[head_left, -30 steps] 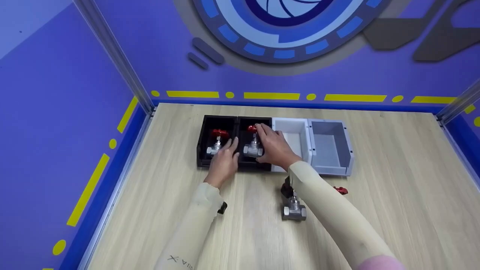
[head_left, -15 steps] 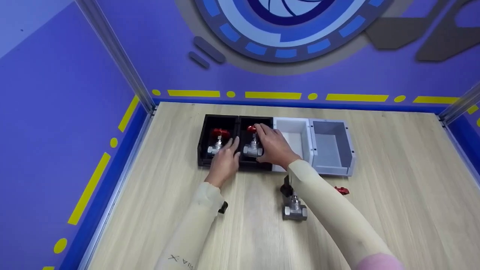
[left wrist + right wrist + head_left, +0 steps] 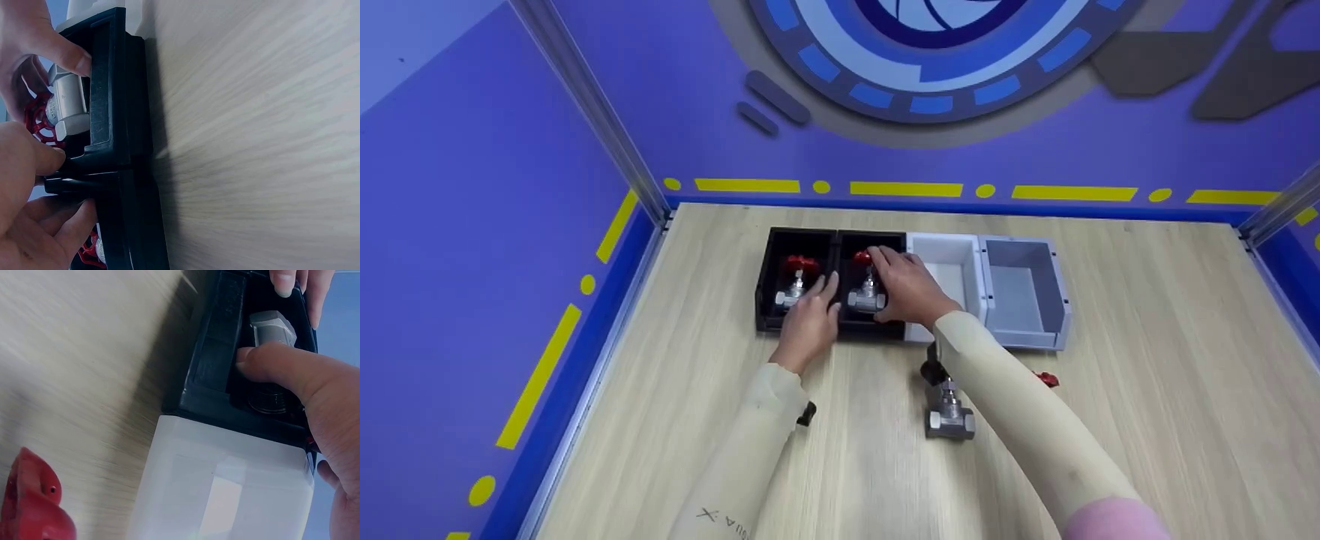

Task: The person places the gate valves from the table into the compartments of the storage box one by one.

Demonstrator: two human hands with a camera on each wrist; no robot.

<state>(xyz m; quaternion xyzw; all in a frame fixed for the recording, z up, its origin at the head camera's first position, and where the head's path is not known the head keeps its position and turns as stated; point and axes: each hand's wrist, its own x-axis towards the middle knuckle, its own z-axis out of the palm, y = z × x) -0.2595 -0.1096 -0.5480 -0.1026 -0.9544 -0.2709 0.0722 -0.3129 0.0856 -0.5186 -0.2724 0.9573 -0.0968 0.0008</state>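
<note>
Red-wheeled valve (image 3: 866, 301) within the curled right grip (image 3: 913, 291), left grip (image 3: 810, 324) pinched over black bin divider (image 3: 81, 184).

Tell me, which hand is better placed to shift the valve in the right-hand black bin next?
Likely the right hand: it curls around that valve, fingers at the red handwheel. The left hand is busy pinching the wall between the black bins.
</note>
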